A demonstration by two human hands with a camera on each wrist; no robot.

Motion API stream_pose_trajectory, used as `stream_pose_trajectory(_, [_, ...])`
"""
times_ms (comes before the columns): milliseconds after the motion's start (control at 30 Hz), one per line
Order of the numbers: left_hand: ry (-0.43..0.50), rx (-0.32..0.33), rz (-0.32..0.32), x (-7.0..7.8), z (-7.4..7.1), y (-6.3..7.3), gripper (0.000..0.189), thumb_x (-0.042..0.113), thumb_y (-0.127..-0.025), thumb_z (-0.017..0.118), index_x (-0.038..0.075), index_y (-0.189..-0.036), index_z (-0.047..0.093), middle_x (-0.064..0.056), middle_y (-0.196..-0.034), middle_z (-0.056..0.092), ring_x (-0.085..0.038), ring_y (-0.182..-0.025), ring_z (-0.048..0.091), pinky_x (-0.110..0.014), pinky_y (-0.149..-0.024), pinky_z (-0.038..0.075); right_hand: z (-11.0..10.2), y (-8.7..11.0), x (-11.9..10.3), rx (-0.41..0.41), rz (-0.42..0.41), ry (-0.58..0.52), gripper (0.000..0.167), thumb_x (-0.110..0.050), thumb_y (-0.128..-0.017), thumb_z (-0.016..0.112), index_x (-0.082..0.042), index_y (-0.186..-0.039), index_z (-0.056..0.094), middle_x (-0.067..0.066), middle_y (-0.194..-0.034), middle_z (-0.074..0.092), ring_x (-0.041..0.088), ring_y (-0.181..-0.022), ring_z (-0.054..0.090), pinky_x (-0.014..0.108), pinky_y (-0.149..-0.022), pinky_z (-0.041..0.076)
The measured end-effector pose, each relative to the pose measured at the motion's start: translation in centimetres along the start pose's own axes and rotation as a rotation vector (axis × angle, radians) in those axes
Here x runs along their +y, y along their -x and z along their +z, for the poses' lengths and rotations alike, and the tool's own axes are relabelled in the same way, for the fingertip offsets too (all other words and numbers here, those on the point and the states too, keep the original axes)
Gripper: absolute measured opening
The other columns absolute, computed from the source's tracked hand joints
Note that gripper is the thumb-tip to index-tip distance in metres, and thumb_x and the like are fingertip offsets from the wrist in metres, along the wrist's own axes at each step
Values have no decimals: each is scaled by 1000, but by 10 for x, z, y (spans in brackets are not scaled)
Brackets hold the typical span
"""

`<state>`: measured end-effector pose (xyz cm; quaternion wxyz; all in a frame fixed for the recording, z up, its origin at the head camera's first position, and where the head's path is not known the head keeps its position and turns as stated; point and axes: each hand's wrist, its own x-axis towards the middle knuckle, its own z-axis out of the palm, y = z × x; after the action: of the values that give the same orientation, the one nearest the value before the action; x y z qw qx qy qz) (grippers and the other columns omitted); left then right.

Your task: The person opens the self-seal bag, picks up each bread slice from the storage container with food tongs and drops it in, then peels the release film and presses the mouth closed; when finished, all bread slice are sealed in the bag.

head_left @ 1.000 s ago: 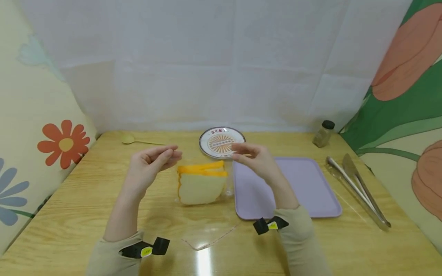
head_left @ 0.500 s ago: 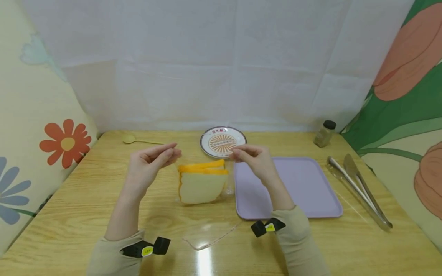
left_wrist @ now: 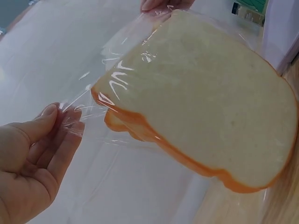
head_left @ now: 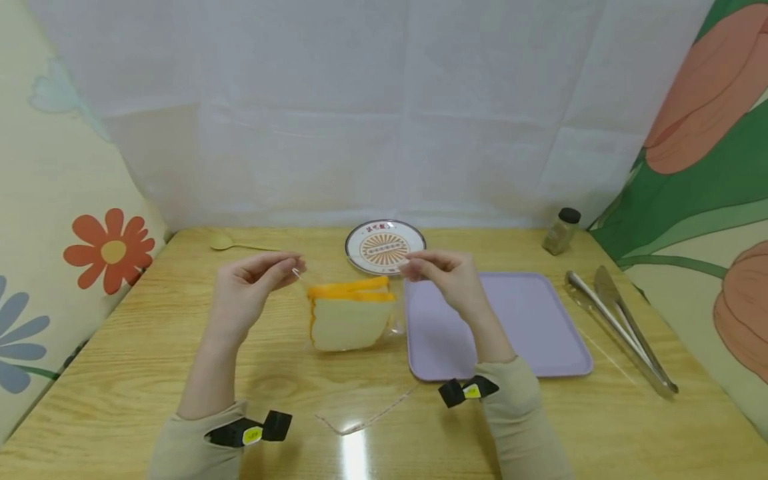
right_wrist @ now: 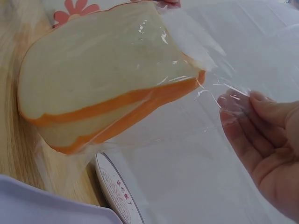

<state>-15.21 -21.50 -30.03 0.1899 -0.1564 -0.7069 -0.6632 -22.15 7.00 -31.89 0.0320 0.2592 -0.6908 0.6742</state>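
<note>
Two slices of bread with orange crusts stand upright, one behind the other, inside a clear plastic bag. My left hand pinches one upper corner of the bag between thumb and fingers. At the opposite corner, my right hand pinches the thin film in the same way, as the right wrist view shows. Between the two hands the bag's top is drawn out above the bread. The film is almost invisible in the head view, apart from a glint at the left thumb.
A lilac tray lies under the right forearm. Behind the bread is a patterned plate. A gold spoon lies back left. Tongs, a metal spreader and a black-capped jar are at right. A thin twisted cord lies in front.
My right thumb and fingers have come together on the film. My left fingers have drawn in and that hand has shifted slightly left, with a glint of plastic now showing.
</note>
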Motion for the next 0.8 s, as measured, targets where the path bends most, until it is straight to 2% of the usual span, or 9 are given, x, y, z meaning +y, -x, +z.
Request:
stream_pose_trajectory(267, [-2, 1, 97, -2, -3, -1, 16, -7, -88, 58, -18, -98, 64, 2, -86, 74, -9, -81, 71, -23, -73, 58, -5, 1, -2, -68, -30, -1, 22, 7, -92, 51, 16, -109, 61, 33, -97, 65, 6, -77, 69, 33, -77, 60])
stream_pose_trajectory(500, [-13, -89, 276, -7, -7, 0, 16, -19, -83, 55, -21, -98, 62, 2, -91, 74, -10, -81, 71, -24, -70, 58, -9, 2, 0, -98, -46, -37, 21, 9, -91, 52, 17, -109, 60, 26, -94, 69, 8, -77, 70, 34, -76, 60])
stream_pose_trajectory(633, [3, -139, 387, -9, -9, -1, 19, -25, -81, 53, -21, -97, 63, -1, -93, 74, -11, -81, 71, -24, -70, 59, -12, 3, 1, -127, -62, -36, 22, 11, -91, 51, 19, -108, 59, 32, -95, 65, 8, -77, 70, 34, -77, 60])
stream_pose_trajectory(700, [-14, -153, 422, -10, -10, -1, 18, -24, -81, 53, -19, -95, 64, 0, -94, 74, -10, -82, 71, -22, -70, 59, -13, 3, 1, -133, -68, -36, 21, 12, -90, 50, 20, -108, 59, 36, -97, 62, 8, -77, 70, 34, -77, 60])
stream_pose_trajectory(800, [-71, -159, 434, -9, -11, -1, 18, -23, -82, 54, -15, -92, 67, 5, -94, 73, -6, -82, 70, -18, -70, 58, -14, 3, 2, -136, -68, -44, 21, 13, -89, 49, 22, -106, 58, 38, -98, 60, 8, -76, 70, 33, -77, 60])
